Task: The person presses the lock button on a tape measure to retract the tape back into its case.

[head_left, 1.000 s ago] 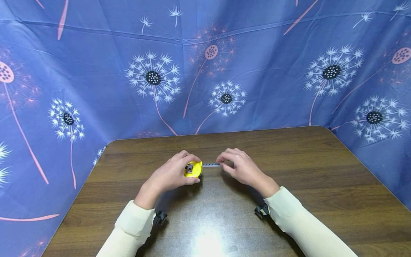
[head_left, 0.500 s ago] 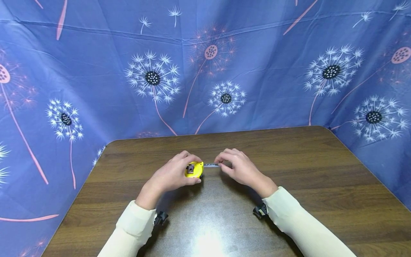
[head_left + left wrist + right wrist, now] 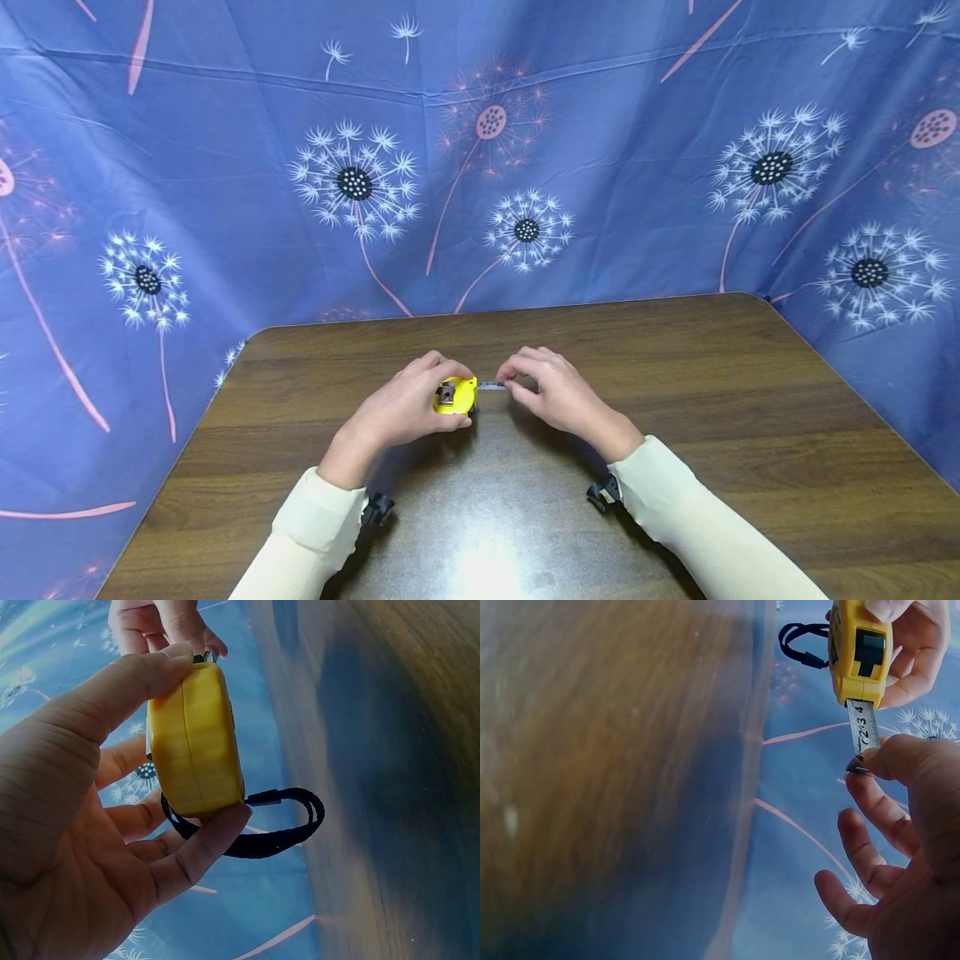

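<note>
My left hand (image 3: 408, 398) grips a yellow tape measure (image 3: 459, 397) above the table, thumb on one side and fingers on the other. In the left wrist view the yellow case (image 3: 196, 742) fills the grip, and a black wrist strap (image 3: 281, 844) loops from its lower end. A short length of silver blade (image 3: 862, 724) with printed numbers sticks out of the case in the right wrist view. My right hand (image 3: 558, 392) pinches the blade's metal end hook (image 3: 858, 766) between thumb and index finger, the other fingers spread apart. A black slider button (image 3: 870, 652) shows on the case.
A brown wood-grain table (image 3: 720, 400) spreads beneath both hands. Behind it hangs a blue cloth (image 3: 630, 167) printed with dandelions, meeting the table's far edge. Black wrist cameras sit by both cream sleeves (image 3: 311, 521).
My right hand has moved slightly left toward the case with the blade's end, so less blade shows between the hands. The left hand with the tape measure has shifted very slightly right.
</note>
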The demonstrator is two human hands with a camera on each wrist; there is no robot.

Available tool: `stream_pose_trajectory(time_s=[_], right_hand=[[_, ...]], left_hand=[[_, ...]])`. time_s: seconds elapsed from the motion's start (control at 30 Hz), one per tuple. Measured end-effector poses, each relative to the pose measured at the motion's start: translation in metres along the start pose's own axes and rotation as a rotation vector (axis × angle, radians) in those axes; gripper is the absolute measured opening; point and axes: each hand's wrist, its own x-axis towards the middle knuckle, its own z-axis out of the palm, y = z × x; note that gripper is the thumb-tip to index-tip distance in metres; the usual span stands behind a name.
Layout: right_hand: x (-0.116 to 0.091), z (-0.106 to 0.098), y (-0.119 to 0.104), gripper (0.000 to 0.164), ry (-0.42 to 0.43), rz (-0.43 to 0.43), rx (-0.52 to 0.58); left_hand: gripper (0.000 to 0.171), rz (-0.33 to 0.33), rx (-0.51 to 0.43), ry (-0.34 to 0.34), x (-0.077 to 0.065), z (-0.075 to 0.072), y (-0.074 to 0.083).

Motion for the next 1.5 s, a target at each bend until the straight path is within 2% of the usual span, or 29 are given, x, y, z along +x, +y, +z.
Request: stream_pose_trajectory(time_s=[0.83, 1.5], right_hand=[[0.004, 0.01, -0.005, 0.013, -0.01, 0.02, -0.015], [0.002, 0.013, -0.008, 0.013, -0.019, 0.018, -0.036]], left_hand=[[0.055, -0.005, 0.0, 0.009, -0.002, 0.004, 0.002], [0.052, 0.023, -0.01, 0.026, -0.004, 0.008, 0.003]])
